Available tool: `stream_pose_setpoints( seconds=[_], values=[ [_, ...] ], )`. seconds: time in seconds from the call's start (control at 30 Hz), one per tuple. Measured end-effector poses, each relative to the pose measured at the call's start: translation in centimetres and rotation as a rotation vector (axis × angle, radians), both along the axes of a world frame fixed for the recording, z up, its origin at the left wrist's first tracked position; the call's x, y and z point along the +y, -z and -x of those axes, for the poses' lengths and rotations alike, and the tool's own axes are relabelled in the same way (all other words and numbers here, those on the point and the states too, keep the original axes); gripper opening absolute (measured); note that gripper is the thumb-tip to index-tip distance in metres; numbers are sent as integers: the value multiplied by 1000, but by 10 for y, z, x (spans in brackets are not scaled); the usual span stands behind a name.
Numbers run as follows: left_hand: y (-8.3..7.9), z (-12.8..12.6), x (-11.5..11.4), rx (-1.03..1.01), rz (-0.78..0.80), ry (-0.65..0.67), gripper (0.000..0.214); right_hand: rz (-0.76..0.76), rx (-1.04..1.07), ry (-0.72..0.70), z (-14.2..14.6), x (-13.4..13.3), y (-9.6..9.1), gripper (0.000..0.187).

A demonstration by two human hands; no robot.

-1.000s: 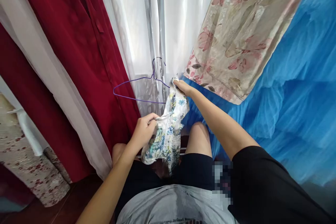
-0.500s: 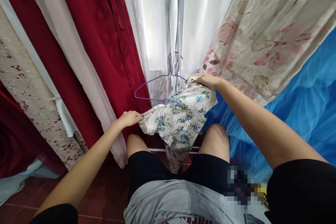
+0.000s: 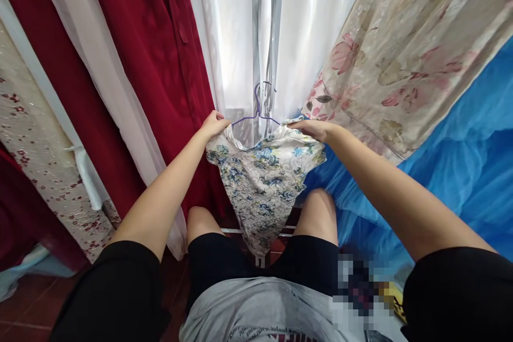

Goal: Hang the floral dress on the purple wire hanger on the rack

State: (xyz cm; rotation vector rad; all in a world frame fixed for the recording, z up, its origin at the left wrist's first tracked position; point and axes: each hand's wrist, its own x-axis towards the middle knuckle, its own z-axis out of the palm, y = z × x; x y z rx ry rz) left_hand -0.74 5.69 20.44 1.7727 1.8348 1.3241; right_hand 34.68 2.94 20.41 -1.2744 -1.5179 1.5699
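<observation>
A white blouse with a blue floral print [image 3: 264, 176] hangs down between my knees, spread across a purple wire hanger [image 3: 257, 107]. The hanger's hook and the upper part of its arms show above the neckline; the rest is hidden inside the garment. My left hand [image 3: 216, 124] pinches the left shoulder of the blouse by the hanger's left arm. On the other side, my right hand [image 3: 312, 129] is closed on the right shoulder, its fingers partly under the cloth.
White drapery [image 3: 232, 37] hangs straight ahead beside a grey metal post [image 3: 256, 21]. Red fabric [image 3: 132, 48] hangs at left, a floral cloth [image 3: 417, 59] and blue tulle [image 3: 460, 171] at right. Below are red floor tiles [image 3: 36, 304].
My left hand has moved up and right, drawing the blouse's left shoulder over the hanger's left arm, which was bare before. My right hand stays at the right shoulder.
</observation>
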Motion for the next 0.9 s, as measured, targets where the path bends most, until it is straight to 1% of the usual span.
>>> stream_pose_setpoints(
  seconds=[0.07,0.1,0.2,0.27,0.33,0.4,0.43,0.5,0.57,0.63,0.7,0.73,0.77,0.8,0.83,0.87,0.9],
  values=[
    [5,-7,-3,75,-91,-6,17,46,-19,49,-4,2,9,22],
    [8,-8,-7,105,-139,25,19,60,-25,72,-8,2,15,25],
    [15,-2,-30,217,-264,174,42,48,23,88,-23,-8,37,35],
    [16,3,-47,326,-327,221,46,-37,139,87,-33,-23,53,43],
    [15,7,-63,416,-361,221,45,-168,255,89,-39,-42,66,45],
    [9,7,-73,443,-363,200,46,-285,309,94,-41,-59,70,43],
    [5,7,-76,437,-359,186,47,-324,317,104,-41,-64,67,43],
    [-5,4,-80,415,-359,162,49,-370,321,132,-40,-69,53,44],
    [-19,0,-81,414,-352,136,48,-399,327,168,-37,-65,29,43],
    [-31,-1,-81,452,-301,105,47,-434,329,202,-29,-59,3,41],
    [-38,3,-80,506,-246,47,47,-464,306,221,-15,-61,-17,41],
    [-37,7,-78,522,-226,9,48,-476,282,212,-5,-67,-23,42],
    [-33,12,-77,522,-213,-31,50,-492,254,186,5,-77,-26,44],
    [-27,18,-75,500,-209,-74,54,-514,228,131,15,-91,-26,46],
    [-18,25,-73,453,-203,-107,58,-544,203,46,25,-108,-25,48],
    [-8,31,-72,394,-175,-103,63,-588,170,-81,34,-127,-22,49],
    [4,37,-72,310,-148,-80,66,-620,105,-277,41,-145,-19,49]
  ],
)
